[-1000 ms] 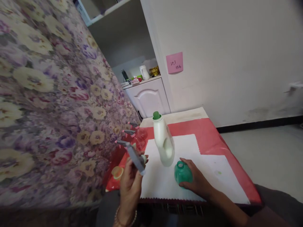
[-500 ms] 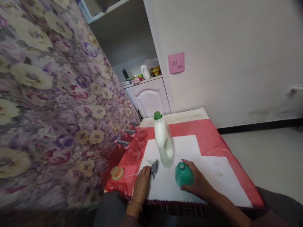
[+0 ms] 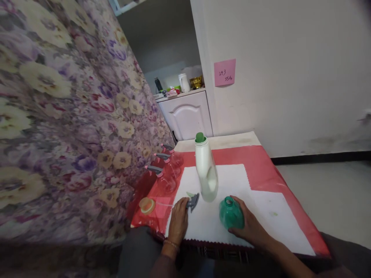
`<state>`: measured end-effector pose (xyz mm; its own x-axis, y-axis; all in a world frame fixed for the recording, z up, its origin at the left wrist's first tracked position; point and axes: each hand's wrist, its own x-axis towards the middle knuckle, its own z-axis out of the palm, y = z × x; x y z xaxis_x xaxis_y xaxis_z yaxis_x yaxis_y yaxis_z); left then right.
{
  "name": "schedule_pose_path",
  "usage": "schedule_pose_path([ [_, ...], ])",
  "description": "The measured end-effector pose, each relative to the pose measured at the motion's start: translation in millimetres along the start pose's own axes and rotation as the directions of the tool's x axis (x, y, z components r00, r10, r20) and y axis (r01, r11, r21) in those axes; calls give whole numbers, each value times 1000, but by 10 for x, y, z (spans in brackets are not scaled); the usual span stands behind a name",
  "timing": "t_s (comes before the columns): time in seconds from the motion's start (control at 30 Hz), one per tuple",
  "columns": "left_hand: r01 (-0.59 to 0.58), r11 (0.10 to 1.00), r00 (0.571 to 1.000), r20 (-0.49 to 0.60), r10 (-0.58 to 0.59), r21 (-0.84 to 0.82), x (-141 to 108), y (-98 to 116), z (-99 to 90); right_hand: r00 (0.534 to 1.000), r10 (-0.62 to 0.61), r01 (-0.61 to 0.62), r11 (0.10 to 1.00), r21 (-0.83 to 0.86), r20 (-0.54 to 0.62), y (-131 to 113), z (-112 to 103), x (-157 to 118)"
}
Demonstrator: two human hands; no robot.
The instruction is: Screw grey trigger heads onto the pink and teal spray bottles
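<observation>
Right hand (image 3: 251,227) cups round green plastic bottle (image 3: 230,216) — probably light, best belly-held; left hand (image 3: 179,221) covers grey plastic sprayer (image 3: 193,201), grip hidden.

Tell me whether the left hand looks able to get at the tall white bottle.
Probably yes: the tall white bottle stands near the left hand, and nothing tall shows between them; only the grey spray head lies low at its fingertips.

We look from one head-worn camera, facing forward and down across the rectangular bench with red and white coverings (image 3: 257,166) — near the bare left hand (image 3: 178,222) and the bare right hand (image 3: 251,224), low in our view, and well apart from the plain pale-grey wall (image 3: 290,77) beyond.
</observation>
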<state>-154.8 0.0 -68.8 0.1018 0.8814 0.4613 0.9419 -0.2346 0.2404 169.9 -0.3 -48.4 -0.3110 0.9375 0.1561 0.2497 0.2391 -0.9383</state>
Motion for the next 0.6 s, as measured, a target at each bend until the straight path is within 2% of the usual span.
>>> schedule_pose_path([
  [0.33,-16,999,998,-56,13,-48,-40,-13,31,1000,8,-8,1000,-24,-4,4,9,3],
  [0.6,-54,997,995,-86,49,-52,-52,-68,75,998,-53,53,999,-13,20,137,38,38],
])
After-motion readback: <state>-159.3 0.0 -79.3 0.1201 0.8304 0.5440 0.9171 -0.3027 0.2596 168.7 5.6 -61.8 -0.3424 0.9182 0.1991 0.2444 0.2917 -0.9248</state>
